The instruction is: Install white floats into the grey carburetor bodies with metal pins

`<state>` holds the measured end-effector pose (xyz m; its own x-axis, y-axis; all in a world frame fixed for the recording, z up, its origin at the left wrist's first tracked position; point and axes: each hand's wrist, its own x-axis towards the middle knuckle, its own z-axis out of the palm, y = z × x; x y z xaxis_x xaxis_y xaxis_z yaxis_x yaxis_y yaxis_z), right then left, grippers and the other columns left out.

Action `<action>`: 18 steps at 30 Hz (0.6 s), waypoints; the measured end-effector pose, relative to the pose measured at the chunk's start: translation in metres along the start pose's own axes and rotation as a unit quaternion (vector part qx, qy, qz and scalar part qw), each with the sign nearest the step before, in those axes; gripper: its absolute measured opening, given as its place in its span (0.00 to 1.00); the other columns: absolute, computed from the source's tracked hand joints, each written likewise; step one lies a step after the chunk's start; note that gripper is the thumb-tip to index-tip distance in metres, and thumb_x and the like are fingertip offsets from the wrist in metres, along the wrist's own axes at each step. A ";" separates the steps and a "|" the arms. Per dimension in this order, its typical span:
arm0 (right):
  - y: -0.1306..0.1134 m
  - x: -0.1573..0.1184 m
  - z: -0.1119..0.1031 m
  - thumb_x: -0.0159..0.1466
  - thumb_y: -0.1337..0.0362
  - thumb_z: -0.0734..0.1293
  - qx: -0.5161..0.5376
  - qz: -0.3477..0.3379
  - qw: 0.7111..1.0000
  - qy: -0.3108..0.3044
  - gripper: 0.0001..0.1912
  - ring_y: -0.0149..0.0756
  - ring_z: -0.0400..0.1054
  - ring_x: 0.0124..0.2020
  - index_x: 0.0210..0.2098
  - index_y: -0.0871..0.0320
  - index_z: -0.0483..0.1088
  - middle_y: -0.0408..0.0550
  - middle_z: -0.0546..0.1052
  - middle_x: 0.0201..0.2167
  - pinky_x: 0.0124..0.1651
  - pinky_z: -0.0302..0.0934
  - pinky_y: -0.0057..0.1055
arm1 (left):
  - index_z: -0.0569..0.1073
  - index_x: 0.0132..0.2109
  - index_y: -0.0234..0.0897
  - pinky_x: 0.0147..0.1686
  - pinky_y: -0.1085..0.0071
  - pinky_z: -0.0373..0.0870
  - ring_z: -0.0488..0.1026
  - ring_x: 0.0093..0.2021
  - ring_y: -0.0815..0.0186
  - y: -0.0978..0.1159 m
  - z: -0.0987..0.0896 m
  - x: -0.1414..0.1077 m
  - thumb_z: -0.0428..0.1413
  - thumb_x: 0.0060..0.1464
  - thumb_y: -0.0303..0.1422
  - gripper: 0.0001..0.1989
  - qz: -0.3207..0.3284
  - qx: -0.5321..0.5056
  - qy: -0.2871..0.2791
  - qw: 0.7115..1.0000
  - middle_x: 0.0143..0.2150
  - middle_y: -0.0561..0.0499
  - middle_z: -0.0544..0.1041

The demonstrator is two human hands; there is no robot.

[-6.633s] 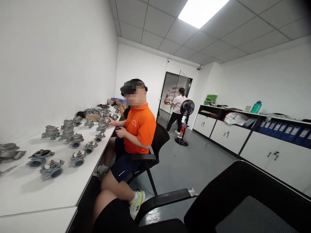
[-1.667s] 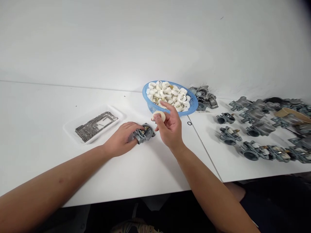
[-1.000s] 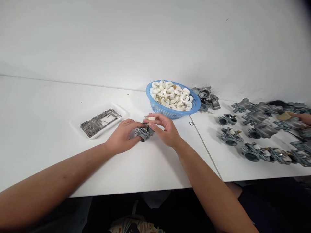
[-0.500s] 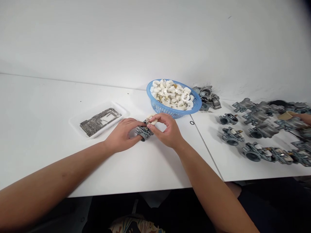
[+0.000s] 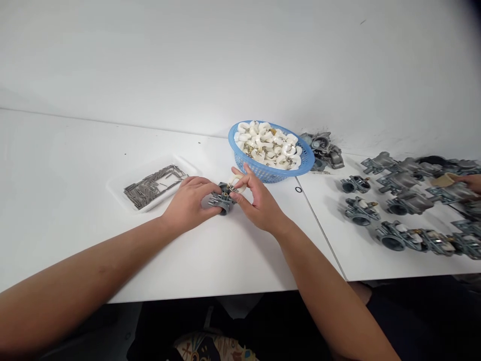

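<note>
White plastic ring [image 5: 238, 183] pinched in the right hand [image 5: 262, 205], right at the top of a grey metal carburetor [image 5: 224, 198], thumb low and one finger lifted high, the hand only half closed. Ring touching the carburetor or just above it: too small to tell. Left hand [image 5: 192, 202] curved over the carburetor, fingers shut down on its top, likely for a firm hold against sliding and turning. Carburetor down on the white table [image 5: 75, 250], between both hands, not lifted, so likely a steady base for small work. Just past the hands, a blue basket [image 5: 263, 173], heaped with more white rings and tiny metal bits, close enough for a short reach. To the left, a clear tray [image 5: 116, 193] of thin metal pins, also near at hand. Beside the basket, a small black O-ring [image 5: 298, 189] alone on the table, and a heap of metal parts [image 5: 323, 148] just past the rim. Farther right, rows of carburetors [image 5: 394, 225] with gaps between, maybe for easy picking. At the far right edge, another person's hand [image 5: 474, 183] next to a tan card piece [image 5: 443, 179].
</note>
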<state>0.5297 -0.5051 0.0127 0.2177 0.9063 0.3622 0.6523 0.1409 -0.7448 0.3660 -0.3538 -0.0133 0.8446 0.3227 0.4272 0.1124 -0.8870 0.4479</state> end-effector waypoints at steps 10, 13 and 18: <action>0.000 0.003 0.006 0.66 0.59 0.71 0.066 -0.007 0.997 0.027 0.06 0.42 0.67 0.60 0.38 0.54 0.72 0.48 0.75 0.55 0.64 0.58 0.43 | 0.73 0.43 0.41 0.55 0.52 0.63 0.74 0.50 0.53 -0.001 -0.002 0.003 0.61 0.53 0.35 0.10 0.010 0.004 -0.014 1.000 0.43 0.48 0.80; 0.002 0.003 0.008 0.64 0.60 0.72 0.063 -0.012 0.998 0.022 0.06 0.43 0.67 0.60 0.38 0.54 0.73 0.49 0.75 0.55 0.64 0.58 0.43 | 0.71 0.42 0.41 0.55 0.51 0.64 0.74 0.48 0.53 0.000 -0.001 0.002 0.61 0.52 0.36 0.11 -0.016 0.000 -0.021 1.000 0.42 0.49 0.79; 0.003 0.004 0.007 0.60 0.58 0.76 0.090 0.032 0.994 0.045 0.24 0.44 0.68 0.59 0.52 0.52 0.67 0.49 0.76 0.53 0.63 0.61 0.44 | 0.64 0.50 0.41 0.55 0.51 0.67 0.74 0.49 0.51 0.005 0.000 -0.001 0.63 0.47 0.37 0.24 -0.087 -0.029 -0.008 0.996 0.45 0.48 0.77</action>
<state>0.5270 -0.4978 0.0080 0.3235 0.8776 0.3537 0.4969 0.1605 -0.8528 0.3659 -0.3583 -0.0120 0.8230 0.4641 0.3276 0.2268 -0.7972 0.5595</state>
